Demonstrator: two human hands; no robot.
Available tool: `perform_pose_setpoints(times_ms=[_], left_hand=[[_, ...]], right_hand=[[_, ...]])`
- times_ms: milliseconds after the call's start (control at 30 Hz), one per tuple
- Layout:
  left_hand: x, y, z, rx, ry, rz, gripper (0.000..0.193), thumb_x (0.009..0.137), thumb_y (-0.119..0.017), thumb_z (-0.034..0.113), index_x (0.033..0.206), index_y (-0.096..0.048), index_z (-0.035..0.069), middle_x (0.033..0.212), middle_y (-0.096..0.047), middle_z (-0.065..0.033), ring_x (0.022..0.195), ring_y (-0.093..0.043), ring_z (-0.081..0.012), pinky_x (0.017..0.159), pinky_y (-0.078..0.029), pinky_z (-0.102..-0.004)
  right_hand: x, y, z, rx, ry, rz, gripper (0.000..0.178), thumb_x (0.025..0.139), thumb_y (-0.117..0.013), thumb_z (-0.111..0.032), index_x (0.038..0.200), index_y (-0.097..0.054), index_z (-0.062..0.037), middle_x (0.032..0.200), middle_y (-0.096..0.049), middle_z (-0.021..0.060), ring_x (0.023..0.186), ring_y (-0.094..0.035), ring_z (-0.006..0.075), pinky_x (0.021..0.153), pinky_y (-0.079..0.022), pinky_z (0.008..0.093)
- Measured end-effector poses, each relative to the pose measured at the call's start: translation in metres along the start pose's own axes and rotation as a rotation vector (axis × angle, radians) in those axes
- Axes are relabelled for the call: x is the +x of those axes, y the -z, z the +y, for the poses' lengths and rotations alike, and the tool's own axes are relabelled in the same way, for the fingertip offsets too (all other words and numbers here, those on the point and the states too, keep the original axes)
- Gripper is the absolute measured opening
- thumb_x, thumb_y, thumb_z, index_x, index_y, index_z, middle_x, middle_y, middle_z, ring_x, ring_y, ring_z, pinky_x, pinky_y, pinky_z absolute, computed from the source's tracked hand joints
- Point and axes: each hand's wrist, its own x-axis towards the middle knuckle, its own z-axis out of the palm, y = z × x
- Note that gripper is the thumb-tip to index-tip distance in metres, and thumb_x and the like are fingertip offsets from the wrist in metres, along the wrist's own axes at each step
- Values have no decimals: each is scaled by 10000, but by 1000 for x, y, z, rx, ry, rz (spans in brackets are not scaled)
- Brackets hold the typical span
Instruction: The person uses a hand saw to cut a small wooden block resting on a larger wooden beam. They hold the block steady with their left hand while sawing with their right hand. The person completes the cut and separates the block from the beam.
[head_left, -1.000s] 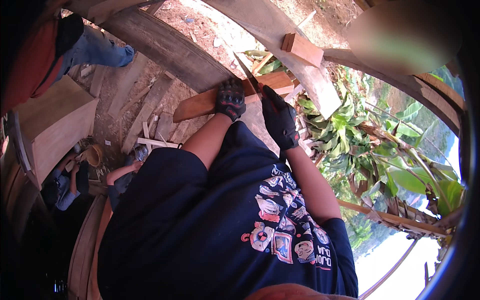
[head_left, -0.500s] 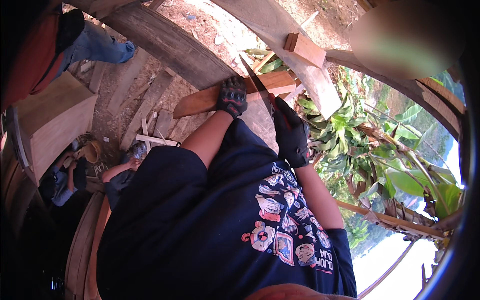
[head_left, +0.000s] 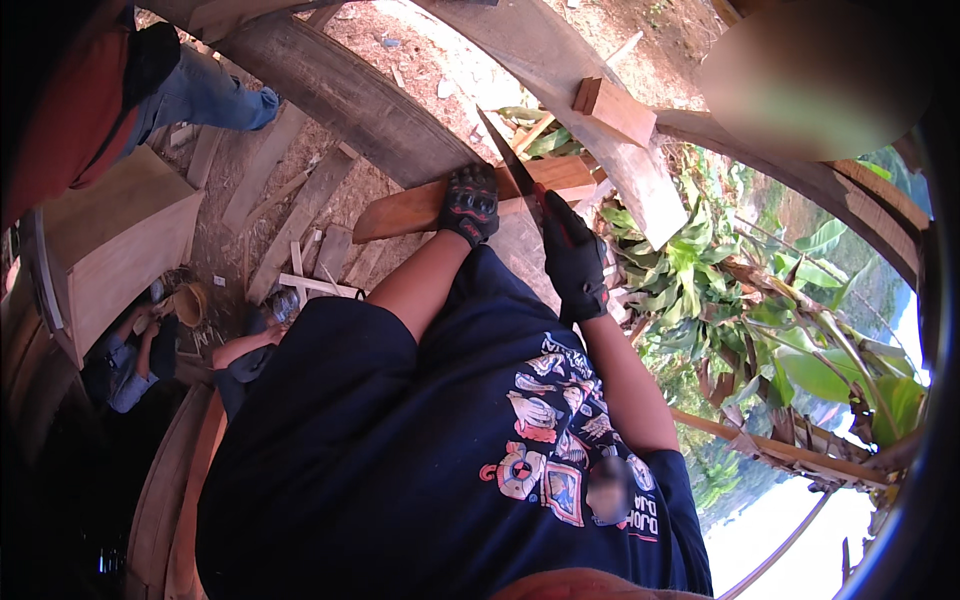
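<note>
A reddish-brown wooden board [head_left: 400, 212] lies crosswise in front of me, resting at the end of a large dark plank. My left hand [head_left: 469, 207], in a black glove with red trim, grips the board near its middle, fingers over the far edge. My right hand [head_left: 574, 262], gloved the same way, is closed round the red-and-black handle of a handsaw [head_left: 512, 160]. The dark blade crosses the board just right of my left hand, its tip pointing away. Whether the teeth have cut into the wood cannot be made out.
The dark plank [head_left: 350, 95] runs to the far left. On a pale beam [head_left: 570, 60] sits a small wood block [head_left: 615, 112]. Leafy plants [head_left: 680, 250] grow at right. At left are a person in jeans [head_left: 205, 92], a wooden cabinet [head_left: 120, 245] and other people lower down.
My right hand and the saw have slid slightly forward, away from me, across the board. My left hand keeps its grip on the board. The whole view has shifted a little.
</note>
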Motion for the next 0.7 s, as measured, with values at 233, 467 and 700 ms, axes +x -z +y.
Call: perform_pose_setpoints(times_ms=[233, 467, 700], left_hand=[[0, -5, 0, 34, 19, 27, 720, 895, -674, 289, 1518, -550, -50, 1562, -568, -289, 1418, -583, -409, 1213, -441, -525], [-5, 5, 2, 42, -5, -7, 662, 945, -627, 281, 1523, -551, -31, 1489, -609, -264, 1368, -593, -414, 1185, -433, -591], [-3, -7, 0, 93, -11, 96, 685, 937, -631, 279, 1538, -539, -35, 1477, -619, -269, 1378, -591, -423, 1190, -429, -587]], right_hand=[[-17, 22, -9, 3, -15, -62, 394, 1086, -645, -185, 1465, -685, -87, 1324, -771, 189, 1176, -773, 347, 982, -610, 413], [83, -38, 6, -144, 186, -14, 377, 1084, -625, -257, 1422, -716, -117, 1242, -781, 223, 1136, -765, 391, 955, -597, 464], [51, -25, 17, -270, 412, 29, 352, 1097, -581, -197, 1401, -716, -85, 1275, -769, 234, 1100, -766, 419, 934, -607, 480]])
